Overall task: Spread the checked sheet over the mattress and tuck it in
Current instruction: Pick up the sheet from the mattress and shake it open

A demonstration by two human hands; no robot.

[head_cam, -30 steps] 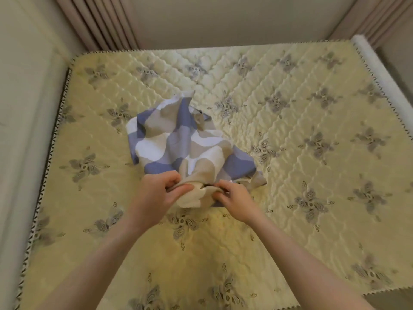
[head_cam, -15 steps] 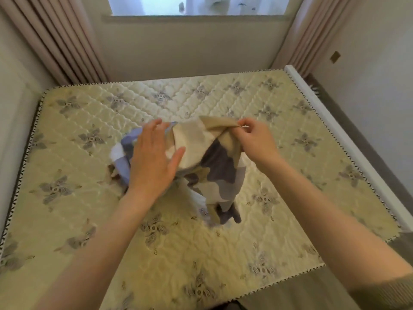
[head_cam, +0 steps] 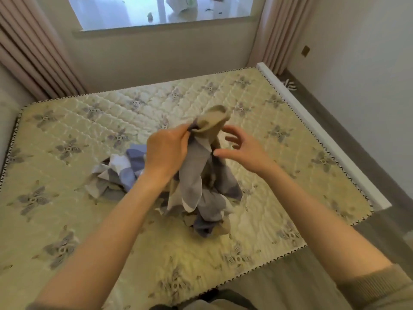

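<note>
Head view: your left hand (head_cam: 166,153), at centre frame, pinches the bunched top of the checked sheet (head_cam: 192,177), held up above the mattress (head_cam: 67,209); the rest lies crumpled on it. Your right hand (head_cam: 243,145) hovers just beside, fingers spread, holding nothing.

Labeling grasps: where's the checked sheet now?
Head view, centre: checked sheet bunched on the mattress, top pinched up by left hand; right hand open beside it.

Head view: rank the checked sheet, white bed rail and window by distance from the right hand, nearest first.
1. checked sheet, just left of the right hand.
2. white bed rail, to its right.
3. window, far wall.
</note>
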